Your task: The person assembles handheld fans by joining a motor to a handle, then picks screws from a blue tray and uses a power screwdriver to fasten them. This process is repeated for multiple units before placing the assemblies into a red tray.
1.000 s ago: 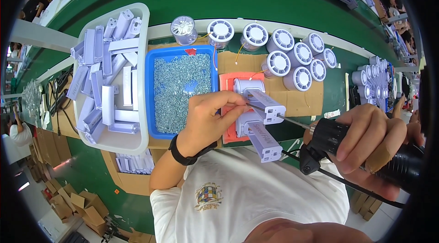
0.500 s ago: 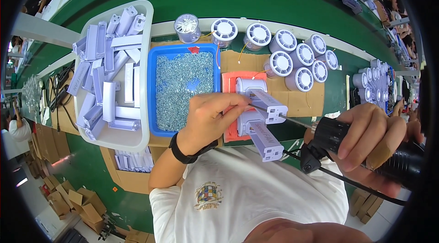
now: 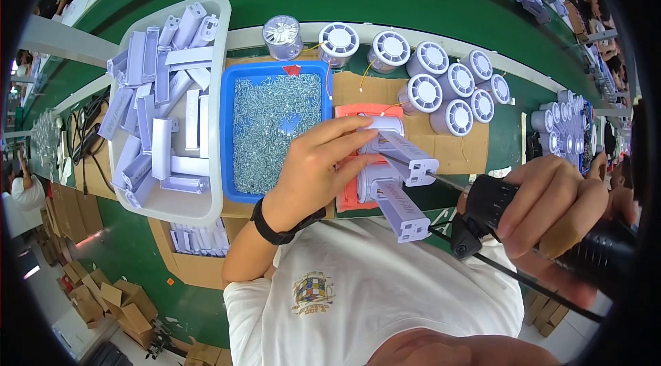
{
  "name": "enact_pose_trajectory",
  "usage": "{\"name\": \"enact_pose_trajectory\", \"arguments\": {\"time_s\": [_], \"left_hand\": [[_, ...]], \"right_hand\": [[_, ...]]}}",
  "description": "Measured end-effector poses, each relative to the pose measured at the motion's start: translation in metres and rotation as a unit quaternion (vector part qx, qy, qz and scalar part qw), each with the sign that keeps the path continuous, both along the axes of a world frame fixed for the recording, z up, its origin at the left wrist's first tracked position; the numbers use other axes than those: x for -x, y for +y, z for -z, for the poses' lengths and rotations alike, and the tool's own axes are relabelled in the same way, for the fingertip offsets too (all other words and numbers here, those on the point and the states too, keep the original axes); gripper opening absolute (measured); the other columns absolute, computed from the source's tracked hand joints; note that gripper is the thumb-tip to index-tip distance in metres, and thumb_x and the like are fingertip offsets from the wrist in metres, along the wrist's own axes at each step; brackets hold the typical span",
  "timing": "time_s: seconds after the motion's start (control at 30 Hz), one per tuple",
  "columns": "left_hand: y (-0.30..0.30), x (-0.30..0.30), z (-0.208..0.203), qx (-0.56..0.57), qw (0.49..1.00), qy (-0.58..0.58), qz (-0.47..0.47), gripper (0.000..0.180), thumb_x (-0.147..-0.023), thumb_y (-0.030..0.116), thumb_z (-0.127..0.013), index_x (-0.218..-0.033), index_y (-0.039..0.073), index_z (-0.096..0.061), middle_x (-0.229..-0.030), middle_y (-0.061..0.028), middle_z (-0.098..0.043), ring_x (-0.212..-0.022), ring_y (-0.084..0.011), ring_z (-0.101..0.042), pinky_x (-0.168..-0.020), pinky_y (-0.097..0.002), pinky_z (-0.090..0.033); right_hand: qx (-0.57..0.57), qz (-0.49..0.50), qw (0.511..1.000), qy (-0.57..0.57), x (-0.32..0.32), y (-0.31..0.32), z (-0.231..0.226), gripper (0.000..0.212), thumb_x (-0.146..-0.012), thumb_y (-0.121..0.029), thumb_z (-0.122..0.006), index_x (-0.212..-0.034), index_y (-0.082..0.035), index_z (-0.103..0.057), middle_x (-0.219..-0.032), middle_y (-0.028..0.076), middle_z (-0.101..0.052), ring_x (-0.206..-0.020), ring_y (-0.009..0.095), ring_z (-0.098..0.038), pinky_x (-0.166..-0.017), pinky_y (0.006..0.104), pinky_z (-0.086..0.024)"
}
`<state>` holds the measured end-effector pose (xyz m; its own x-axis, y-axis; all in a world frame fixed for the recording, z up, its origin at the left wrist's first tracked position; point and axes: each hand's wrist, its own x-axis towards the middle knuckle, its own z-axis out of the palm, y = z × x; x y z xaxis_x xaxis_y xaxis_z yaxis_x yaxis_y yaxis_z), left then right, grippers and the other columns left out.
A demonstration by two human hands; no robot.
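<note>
My right hand point(image 3: 551, 204) is closed round a black electric screwdriver point(image 3: 492, 204). Its long thin bit enters the end of the upper pale plastic handle part point(image 3: 406, 152) and shows inside the hollow handle. My left hand point(image 3: 323, 156) grips that part at its wide base, fingertips on the far side and thumb on the near side. Beside it, nearer to me, lies a second handle part point(image 3: 399, 211) of the same kind, untouched. Both bases rest in a red-orange fixture point(image 3: 348, 195). Whether a screw sits at the bit's tip is hidden by my left fingers.
Left of the fixture is a blue tray point(image 3: 227, 132) of small screws, then a white bin point(image 3: 224, 42) of loose handle parts. Several round fan units point(image 3: 424, 92) with thin wires stand at the back right. A black cable point(image 3: 516, 273) trails from the screwdriver.
My left fingers have opened from a pinch near the bit and spread onto the base of the upper handle part. The screwdriver stays in that handle, with its bit end slightly lower.
</note>
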<state>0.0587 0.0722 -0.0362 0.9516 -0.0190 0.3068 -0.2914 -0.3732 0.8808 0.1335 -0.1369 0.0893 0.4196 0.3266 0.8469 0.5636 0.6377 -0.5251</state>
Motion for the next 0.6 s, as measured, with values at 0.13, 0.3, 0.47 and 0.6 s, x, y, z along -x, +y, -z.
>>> {"name": "enact_pose_trajectory", "arguments": {"time_s": [0.13,0.3,0.47,0.6], "left_hand": [[-0.0006,-0.0014,0.0048,-0.051,0.998,-0.025,-0.003,0.029,-0.073,-0.001,-0.08,-0.102,0.0,-0.074,-0.114,-0.0124,-0.07,-0.089,-0.0228,-0.072,-0.071,-0.0296,-0.059],[-0.0014,-0.0008,0.0042,-0.049,0.999,-0.016,-0.005,0.03,-0.073,-0.001,-0.08,-0.103,0.0,-0.074,-0.113,-0.0112,-0.07,-0.09,-0.0229,-0.071,-0.072,-0.0307,-0.059],[-0.0013,-0.0015,0.0047,-0.041,0.999,-0.017,-0.003,0.029,-0.073,-0.001,-0.079,-0.102,0.0,-0.074,-0.113,-0.0111,-0.07,-0.089,-0.0231,-0.071,-0.073,-0.0308,-0.059],[-0.0015,-0.0023,0.0064,-0.04,0.999,-0.026,0.0,0.029,-0.074,-0.002,-0.078,-0.102,-0.001,-0.074,-0.113,-0.011,-0.07,-0.089,-0.0231,-0.071,-0.072,-0.0308,-0.059]], "right_hand": [[0.016,-0.007,1.0,-0.017,0.0029,0.0048,0.0024,0.081,-0.086,-0.048,-0.074,-0.141,-0.003,-0.038,-0.085,0.004,-0.063,-0.052,0.013,-0.063,-0.048,0.0219,-0.052],[0.053,0.025,0.998,-0.033,0.0078,0.0038,0.0015,0.086,-0.084,-0.056,-0.073,-0.142,-0.003,-0.038,-0.088,0.004,-0.063,-0.052,0.013,-0.062,-0.048,0.0237,-0.05],[0.053,0.029,0.997,-0.038,0.0062,0.0036,0.0038,0.089,-0.082,-0.058,-0.074,-0.142,-0.004,-0.038,-0.088,0.004,-0.063,-0.051,0.013,-0.062,-0.047,0.0237,-0.049],[0.049,0.044,0.997,-0.033,0.0063,0.0067,0.0049,0.088,-0.082,-0.058,-0.075,-0.141,-0.004,-0.039,-0.088,0.002,-0.062,-0.051,0.013,-0.062,-0.045,0.0245,-0.047]]}}
